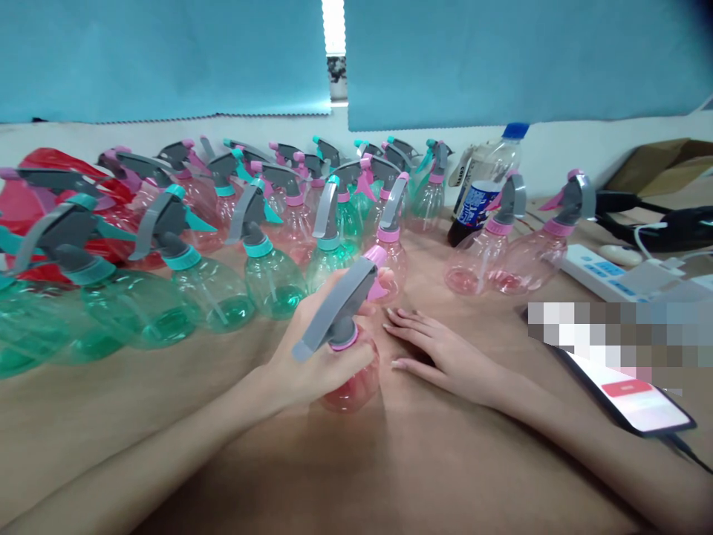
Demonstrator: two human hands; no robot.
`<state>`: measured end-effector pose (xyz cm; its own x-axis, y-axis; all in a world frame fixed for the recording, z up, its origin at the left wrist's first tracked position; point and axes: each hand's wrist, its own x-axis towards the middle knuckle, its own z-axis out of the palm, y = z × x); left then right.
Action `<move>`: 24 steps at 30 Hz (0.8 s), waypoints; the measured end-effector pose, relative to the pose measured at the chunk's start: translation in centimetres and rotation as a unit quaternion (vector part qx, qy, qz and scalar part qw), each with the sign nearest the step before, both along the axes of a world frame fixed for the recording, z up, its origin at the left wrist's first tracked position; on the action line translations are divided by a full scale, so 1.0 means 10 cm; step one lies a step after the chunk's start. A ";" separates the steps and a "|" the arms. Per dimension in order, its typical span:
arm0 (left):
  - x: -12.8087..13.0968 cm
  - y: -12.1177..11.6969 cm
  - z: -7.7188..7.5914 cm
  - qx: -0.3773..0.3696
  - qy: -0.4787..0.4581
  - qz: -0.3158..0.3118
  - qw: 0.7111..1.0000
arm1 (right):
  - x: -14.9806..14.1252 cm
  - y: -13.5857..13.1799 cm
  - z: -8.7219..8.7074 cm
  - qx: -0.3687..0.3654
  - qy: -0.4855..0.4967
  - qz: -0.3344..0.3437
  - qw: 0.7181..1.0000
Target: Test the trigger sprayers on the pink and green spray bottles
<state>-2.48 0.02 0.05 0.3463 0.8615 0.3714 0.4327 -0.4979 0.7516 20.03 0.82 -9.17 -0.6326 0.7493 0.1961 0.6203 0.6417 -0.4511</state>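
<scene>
My left hand point(312, 349) is closed around a pink spray bottle point(350, 390) with a grey and pink trigger head, upright near the middle of the table. Just right of that bottle, my right hand point(440, 345) lies on the tabletop with its fingers stretched out and holds nothing. Beyond my left hand stands another pink bottle point(393, 256), partly covered by the held one. A green spray bottle point(272, 279) and several more green ones line up to the left.
Two pink bottles point(473, 260) stand to the right, near a tall drink bottle point(484, 189) with a blue cap. A white power strip point(598, 271), a phone point(640, 401) with its cable and a cardboard box point(657, 167) occupy the right side. Red plastic point(61, 163) lies at far left.
</scene>
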 end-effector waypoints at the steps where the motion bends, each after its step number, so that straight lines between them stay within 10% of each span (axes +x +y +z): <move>1: 0.00 0.00 -0.02 0.002 -0.003 -0.008 1.000 | 0.00 0.00 0.00 0.001 0.004 0.000 1.000; 24: 0.02 -0.03 -0.01 -0.006 -0.020 -0.031 0.999 | -0.01 0.00 0.02 -0.001 -0.019 0.003 1.000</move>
